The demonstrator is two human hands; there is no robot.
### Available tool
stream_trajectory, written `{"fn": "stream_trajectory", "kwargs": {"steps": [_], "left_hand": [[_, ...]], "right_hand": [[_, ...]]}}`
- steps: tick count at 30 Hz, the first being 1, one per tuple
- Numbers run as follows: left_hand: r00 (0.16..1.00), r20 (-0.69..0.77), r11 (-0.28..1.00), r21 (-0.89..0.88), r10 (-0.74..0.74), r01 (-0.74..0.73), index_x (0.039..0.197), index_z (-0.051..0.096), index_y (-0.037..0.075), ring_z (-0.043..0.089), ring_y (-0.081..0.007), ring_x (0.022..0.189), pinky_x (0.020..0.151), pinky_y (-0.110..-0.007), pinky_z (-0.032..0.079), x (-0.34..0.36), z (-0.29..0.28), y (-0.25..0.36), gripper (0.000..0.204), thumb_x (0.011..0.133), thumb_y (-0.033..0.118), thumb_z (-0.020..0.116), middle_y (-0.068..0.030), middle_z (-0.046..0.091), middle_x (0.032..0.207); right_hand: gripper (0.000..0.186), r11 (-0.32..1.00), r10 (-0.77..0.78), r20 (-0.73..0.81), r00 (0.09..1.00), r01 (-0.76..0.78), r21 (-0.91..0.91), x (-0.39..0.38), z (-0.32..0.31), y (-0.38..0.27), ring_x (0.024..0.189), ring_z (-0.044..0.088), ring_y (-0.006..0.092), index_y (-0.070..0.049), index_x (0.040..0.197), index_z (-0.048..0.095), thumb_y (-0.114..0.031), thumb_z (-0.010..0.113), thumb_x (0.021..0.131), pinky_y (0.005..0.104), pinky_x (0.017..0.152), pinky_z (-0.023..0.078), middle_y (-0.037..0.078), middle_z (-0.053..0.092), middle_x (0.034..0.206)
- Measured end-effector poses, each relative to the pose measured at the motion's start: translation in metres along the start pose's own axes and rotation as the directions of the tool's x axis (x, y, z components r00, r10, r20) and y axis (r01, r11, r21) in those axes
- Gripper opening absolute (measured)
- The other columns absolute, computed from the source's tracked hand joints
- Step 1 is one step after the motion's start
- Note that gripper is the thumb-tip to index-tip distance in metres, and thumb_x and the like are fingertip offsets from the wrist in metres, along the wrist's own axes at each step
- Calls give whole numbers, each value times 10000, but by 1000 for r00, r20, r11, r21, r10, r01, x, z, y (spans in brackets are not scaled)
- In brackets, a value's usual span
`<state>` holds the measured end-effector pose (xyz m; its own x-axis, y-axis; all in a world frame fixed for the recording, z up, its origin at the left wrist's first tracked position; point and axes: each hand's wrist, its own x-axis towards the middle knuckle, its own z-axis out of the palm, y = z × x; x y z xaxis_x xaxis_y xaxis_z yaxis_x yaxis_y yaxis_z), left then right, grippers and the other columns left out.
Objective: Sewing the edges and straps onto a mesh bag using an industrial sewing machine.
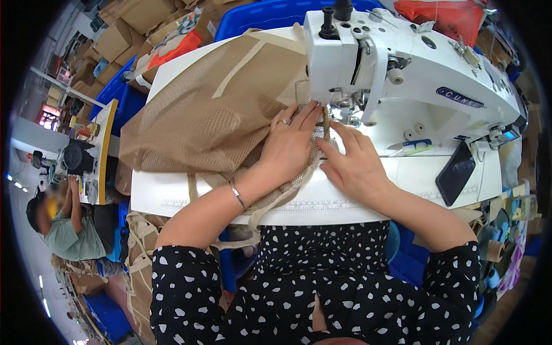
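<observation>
A brown mesh bag-like piece (201, 129) with beige strap tape lies across the white sewing table (322, 195), its right edge close beside the presser foot (349, 108) of a white sewing machine (425, 69). My left hand (287, 144) rests flat on the gathered mesh with its fingers stretched toward the presser foot. Just right of the fabric edge is my right hand (357, 167), fingers apart, its index fingertip by the mesh edge. A beige strap (282, 198) trails from under my left hand over the table's front edge. The needle tip cannot be made out.
On the right of the table lie a dark phone (456, 174), small thread snips (414, 148) and white bobbins (415, 131). Blue bins (247, 20) and cardboard boxes (118, 43) stand behind. At far left, another person (75, 230) sits at a workstation.
</observation>
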<state>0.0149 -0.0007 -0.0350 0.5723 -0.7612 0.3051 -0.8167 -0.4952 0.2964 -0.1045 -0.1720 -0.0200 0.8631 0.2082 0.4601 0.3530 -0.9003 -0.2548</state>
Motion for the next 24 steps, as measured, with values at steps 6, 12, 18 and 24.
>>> {"fn": "stream_trajectory", "kwargs": {"steps": [6, 12, 18, 24], "left_hand": [[991, 129, 987, 150, 29, -49, 1489, 514, 124, 424, -403, 1421, 1132, -607, 317, -5, -17, 6, 591, 903, 84, 577, -95, 468, 1578], [979, 184, 993, 58, 92, -104, 1365, 582, 34, 475, -274, 1371, 1076, -556, 333, 15, -21, -5, 461, 910, 111, 593, -94, 564, 1450], [986, 43, 986, 47, 160, -162, 1262, 634, 4, 529, -265, 1289, 1083, -490, 337, 27, -2, -14, 369, 910, 106, 587, -106, 617, 1323], [974, -80, 970, 138, 212, -199, 1128, 701, 23, 531, -238, 1268, 1054, -462, 354, 16, 0, -9, 300, 845, 79, 619, -67, 649, 1255]], "right_hand": [[329, 970, -244, 2, 970, 244, 19, 6, 4, 21, 1190, 601, 301, -27, 1127, 662, -165, 730, 837, 464, 1044, 479, 133, 609, 1261], [321, 972, -216, -42, 976, 219, 87, 3, 10, 23, 1116, 648, 264, 9, 1172, 678, -106, 668, 873, 421, 951, 511, 127, 670, 1215], [316, 986, -109, -41, 993, 114, 118, 3, 10, 25, 1103, 651, 252, 1, 1144, 686, -98, 719, 846, 390, 873, 499, 108, 673, 1209], [310, 980, -134, -70, 989, 143, 136, 2, 10, 30, 1062, 655, 247, -17, 1130, 695, -88, 742, 831, 386, 841, 494, 85, 677, 1179]]}}
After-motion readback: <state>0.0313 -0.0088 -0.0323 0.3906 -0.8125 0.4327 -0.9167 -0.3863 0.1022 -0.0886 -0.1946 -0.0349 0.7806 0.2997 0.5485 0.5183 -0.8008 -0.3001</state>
